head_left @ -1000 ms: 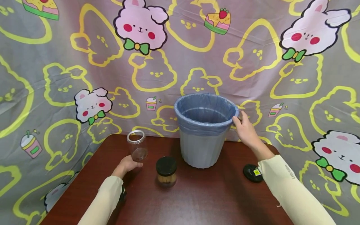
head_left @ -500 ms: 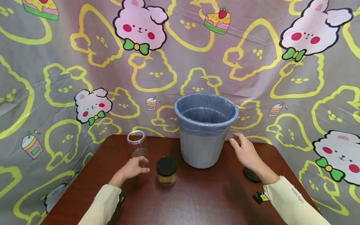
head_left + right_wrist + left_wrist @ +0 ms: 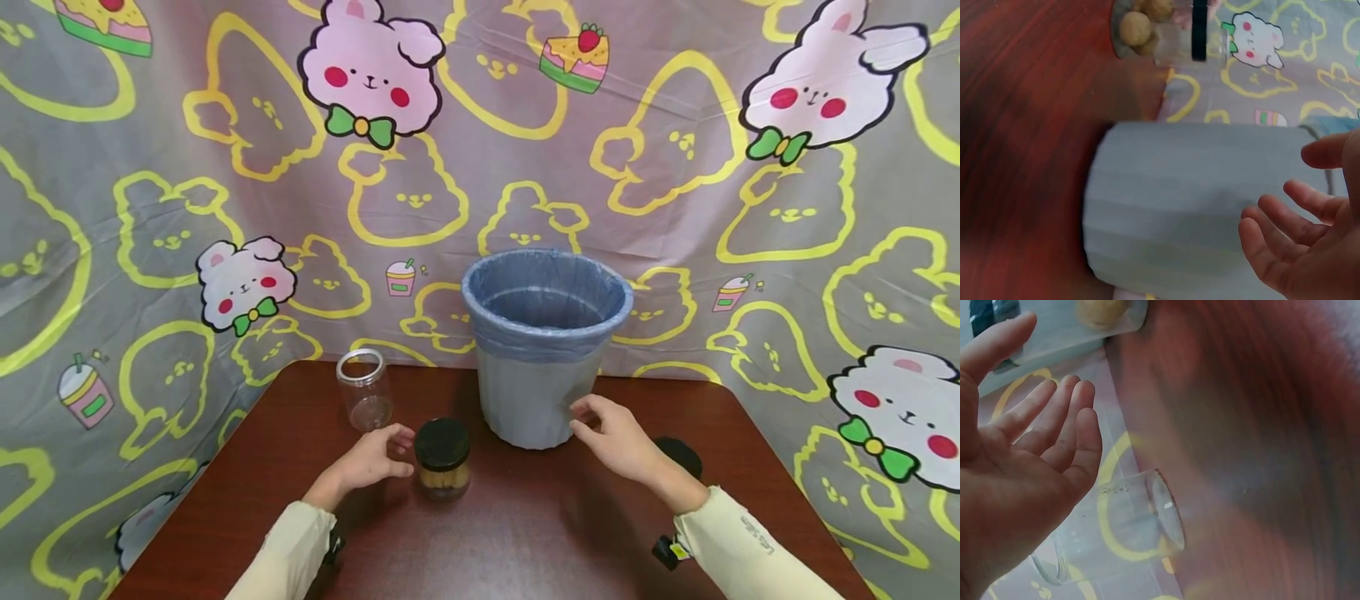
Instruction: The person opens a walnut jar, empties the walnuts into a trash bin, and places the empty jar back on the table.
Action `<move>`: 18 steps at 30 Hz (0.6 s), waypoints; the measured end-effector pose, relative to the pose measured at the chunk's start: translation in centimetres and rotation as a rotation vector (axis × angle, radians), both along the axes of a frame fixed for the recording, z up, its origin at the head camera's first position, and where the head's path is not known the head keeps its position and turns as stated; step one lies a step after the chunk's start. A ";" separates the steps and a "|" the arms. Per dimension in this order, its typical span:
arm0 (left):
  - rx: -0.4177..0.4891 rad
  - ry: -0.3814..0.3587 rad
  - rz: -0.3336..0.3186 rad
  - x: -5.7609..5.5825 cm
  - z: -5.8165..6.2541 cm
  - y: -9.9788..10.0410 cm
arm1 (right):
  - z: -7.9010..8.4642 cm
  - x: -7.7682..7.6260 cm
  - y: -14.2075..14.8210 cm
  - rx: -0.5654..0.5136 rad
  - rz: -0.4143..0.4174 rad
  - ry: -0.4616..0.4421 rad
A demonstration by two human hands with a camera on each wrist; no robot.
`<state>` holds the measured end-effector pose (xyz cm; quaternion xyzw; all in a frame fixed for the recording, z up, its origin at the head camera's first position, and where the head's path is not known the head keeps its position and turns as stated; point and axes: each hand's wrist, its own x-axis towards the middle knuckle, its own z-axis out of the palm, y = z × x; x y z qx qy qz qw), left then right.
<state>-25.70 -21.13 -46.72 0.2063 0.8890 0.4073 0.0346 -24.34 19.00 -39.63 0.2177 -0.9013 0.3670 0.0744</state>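
Head view: a lidded jar (image 3: 442, 460) stands upright on the brown worktop (image 3: 510, 542), a little toward seven o'clock from the middle of the scene. It is short, round and clear, topped by a flat, glossy black lid (image 3: 442, 442). Tan contents (image 3: 444, 479) show through its lower half; the right wrist view makes them out as rounded pieces, some resting against the glass.

The left hand (image 3: 372, 458) is at nine o'clock of this jar, just beside it. Its left fingers (image 3: 1088, 440) are slightly bent and parted from the thumb, holding nothing; whether a tip meets the glass cannot be told.

At two o'clock of the jar stands a tapering grey bin (image 3: 532, 400) with ribbed sides, its blue liner (image 3: 546, 292) folded over the rim. The right hand (image 3: 618, 443) is near the lower side of the bin, toward four o'clock. Its right fingers (image 3: 1257, 237) are loosely curved, the thumb well apart, with nothing in their grasp.

An uncovered clear jar (image 3: 367, 402) with a silvery rim stands at ten o'clock of the lidded one. Past the right wrist, toward three o'clock, lies a black disc (image 3: 681, 455), partly hidden. Behind everything hangs a rabbit-print cloth (image 3: 525, 150).
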 end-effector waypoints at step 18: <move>-0.062 -0.115 -0.087 0.3 -1.1 0.5 | -3.4 -0.5 -5.4 -0.038 0.265 -0.004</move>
